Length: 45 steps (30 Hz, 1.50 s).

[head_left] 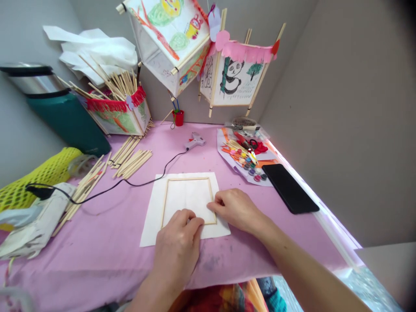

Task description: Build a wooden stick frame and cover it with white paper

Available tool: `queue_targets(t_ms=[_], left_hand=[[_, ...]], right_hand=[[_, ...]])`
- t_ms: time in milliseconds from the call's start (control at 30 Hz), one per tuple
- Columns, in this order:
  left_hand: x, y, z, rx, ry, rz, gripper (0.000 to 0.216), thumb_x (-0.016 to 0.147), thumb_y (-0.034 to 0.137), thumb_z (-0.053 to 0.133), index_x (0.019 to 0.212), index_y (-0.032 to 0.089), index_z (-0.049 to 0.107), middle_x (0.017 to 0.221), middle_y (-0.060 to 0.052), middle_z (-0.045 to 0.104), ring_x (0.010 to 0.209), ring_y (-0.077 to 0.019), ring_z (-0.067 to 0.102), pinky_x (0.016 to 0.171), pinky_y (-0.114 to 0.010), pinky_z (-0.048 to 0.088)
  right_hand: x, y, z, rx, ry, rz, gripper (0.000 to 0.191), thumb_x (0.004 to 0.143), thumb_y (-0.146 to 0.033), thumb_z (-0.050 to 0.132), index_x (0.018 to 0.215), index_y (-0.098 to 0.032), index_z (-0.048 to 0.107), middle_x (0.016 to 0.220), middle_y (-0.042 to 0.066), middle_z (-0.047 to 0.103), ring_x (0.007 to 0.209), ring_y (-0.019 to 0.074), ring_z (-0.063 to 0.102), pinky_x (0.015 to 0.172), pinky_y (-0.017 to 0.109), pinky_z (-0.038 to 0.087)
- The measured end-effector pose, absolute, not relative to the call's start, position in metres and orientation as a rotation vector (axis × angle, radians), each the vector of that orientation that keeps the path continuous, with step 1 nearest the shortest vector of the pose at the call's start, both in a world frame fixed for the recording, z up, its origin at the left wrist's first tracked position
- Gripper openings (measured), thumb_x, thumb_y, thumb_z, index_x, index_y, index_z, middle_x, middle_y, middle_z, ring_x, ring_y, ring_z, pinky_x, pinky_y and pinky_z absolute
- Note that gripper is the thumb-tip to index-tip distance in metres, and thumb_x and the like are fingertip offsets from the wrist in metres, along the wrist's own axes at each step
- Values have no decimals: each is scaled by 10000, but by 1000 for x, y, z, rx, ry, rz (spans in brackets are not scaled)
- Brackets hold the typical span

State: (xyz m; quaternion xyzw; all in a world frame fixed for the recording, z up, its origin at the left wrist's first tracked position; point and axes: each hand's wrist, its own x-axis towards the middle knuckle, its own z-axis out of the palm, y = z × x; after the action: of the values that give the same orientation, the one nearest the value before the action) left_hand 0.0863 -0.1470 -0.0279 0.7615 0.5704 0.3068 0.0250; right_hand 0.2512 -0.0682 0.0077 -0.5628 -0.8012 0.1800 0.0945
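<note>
Frame: a rectangle of thin wooden sticks (pixel 188 178) lies flat in the middle of the bench; its long axis runs straight away from me, toward the far corner; its short sides face me and the wall.

Under the frame: a white paper sheet (pixel 152 219), wider than the frame on every side.

Left hand (pixel 177 245): on the near side of the frame, over the near bar, toward its left half; the bar is partly hidden beneath it.

Right hand (pixel 235 211): at the frame's near right corner, reaching in from my right.

Fingers: held close together on both hands, slightly curved; they rest on the sticks, pinching nothing.

Bench: covered with a pink cloth (pixel 97 247).

Left of the frame: loose stick bundles (pixel 131 164), a glue gun (pixel 195 141) with a black cord (pixel 152 182) trailing left, and a yellow net (pixel 35 173).

Right of the frame: paint pots (pixel 250 167) on a paper sheet, and a black phone (pixel 289 188) near the bench edge.

Far end: a red cup (pixel 178 118), a stick-built lantern (pixel 118 110) on the bench; two painted lanterns (pixel 170 43) hang above; a panda is drawn on one.
</note>
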Motion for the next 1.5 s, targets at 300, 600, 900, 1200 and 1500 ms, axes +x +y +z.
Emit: queue_targets(t_ms=[300,600,900,1200,1500], left_hand=[[86,-148,-27,2365,1787,914,179,881,173,508,863,228,677,835,-8,627,737,-159,598,602,-275,476],[86,-148,-28,2357,1793,898,174,873,166,518,860,234,677,843,0,631,748,-157,600,606,-277,470],[88,-147,-26,2327,1825,847,178,873,167,524,858,247,683,829,7,628,743,-150,602,605,-268,457],[88,-149,-24,2324,1851,810,198,877,167,517,829,248,691,769,9,596,691,-138,578,565,-259,419],[87,-146,-23,2313,1823,799,220,876,153,506,815,248,694,784,-1,616,719,-144,589,578,-254,435]], right_hand=[[249,-68,11,-1680,-2422,494,298,799,-303,522,526,-187,553,551,1,602,530,113,468,510,257,216],[244,-68,15,-1740,-2445,484,304,806,-288,503,526,-183,558,584,25,633,568,130,513,519,261,233],[240,-68,24,-1793,-2511,500,300,832,-265,481,587,-169,624,652,62,669,614,147,551,541,260,270],[238,-69,28,-1826,-2524,506,302,853,-248,470,662,-147,681,702,90,691,642,158,584,542,259,291],[238,-71,23,-1821,-2530,452,314,875,-247,461,670,-157,682,722,92,702,700,192,622,576,280,325]])
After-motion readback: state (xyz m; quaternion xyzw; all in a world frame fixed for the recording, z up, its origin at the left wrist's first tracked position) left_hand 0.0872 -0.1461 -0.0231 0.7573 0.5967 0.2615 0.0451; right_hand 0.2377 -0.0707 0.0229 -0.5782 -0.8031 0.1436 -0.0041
